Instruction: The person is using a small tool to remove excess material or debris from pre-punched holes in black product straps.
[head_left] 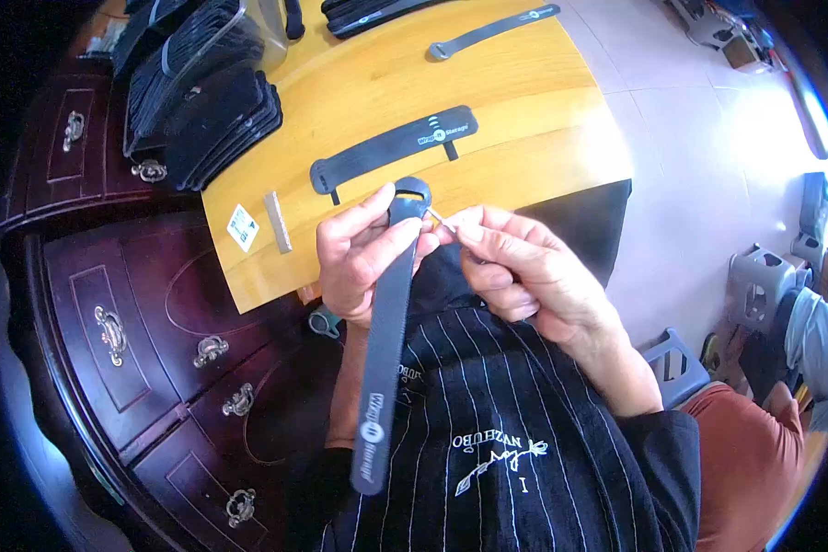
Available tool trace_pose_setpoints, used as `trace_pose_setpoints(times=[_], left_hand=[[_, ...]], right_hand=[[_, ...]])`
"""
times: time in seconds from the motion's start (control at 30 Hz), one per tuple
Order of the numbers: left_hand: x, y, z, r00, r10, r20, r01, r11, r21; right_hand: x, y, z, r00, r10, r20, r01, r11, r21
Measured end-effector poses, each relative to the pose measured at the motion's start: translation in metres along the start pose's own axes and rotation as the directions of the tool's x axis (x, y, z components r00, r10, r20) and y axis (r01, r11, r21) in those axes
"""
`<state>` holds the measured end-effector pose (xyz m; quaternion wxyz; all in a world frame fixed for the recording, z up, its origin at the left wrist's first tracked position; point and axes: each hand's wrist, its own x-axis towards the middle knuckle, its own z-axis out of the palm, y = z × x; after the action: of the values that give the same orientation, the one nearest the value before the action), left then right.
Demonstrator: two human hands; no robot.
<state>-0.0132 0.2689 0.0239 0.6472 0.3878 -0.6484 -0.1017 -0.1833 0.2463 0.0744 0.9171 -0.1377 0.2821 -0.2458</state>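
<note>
Above my lap, my left hand (pixel 351 258) grips a long black strap (pixel 386 359) just below its slotted buckle end. The strap's rounded tail hangs down toward me and bears white printing. Beside the buckle, my right hand (pixel 520 267) is closed in a pinch on a thin, light, pin-like piece (pixel 440 219) that reaches to the buckle's edge. Its kind is too small to make out. On the table beyond my hands lies a wider black strap (pixel 396 147) with a slotted end and two short dark tabs sticking out below it.
The yellow table (pixel 524 110) also carries another strap (pixel 497 32), stacked black straps (pixel 221 129), a white label (pixel 242 228) and a narrow flat strip (pixel 277 223). Dark wooden drawers (pixel 110 336) stand at left. Grey stools (pixel 764 285) and reddish-brown cloth (pixel 741 460) are at right.
</note>
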Motion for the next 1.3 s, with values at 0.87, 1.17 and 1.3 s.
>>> trace_pose_setpoints(times=[0.87,1.17,1.3], left_hand=[[0.007,0.033,0.016,0.676,-0.711,0.197,0.699,0.532,-0.477],[-0.008,0.017,0.008,0.756,-0.593,0.278,0.647,0.608,-0.460],[-0.003,0.021,0.004,0.693,-0.643,0.327,0.719,0.580,-0.382]], right_hand=[[-0.023,-0.008,0.017,0.701,-0.657,0.276,0.296,-0.085,-0.952],[-0.023,-0.012,0.008,0.806,-0.571,0.156,0.311,0.186,-0.932],[-0.020,-0.013,-0.004,0.730,-0.613,0.302,0.377,-0.006,-0.926]])
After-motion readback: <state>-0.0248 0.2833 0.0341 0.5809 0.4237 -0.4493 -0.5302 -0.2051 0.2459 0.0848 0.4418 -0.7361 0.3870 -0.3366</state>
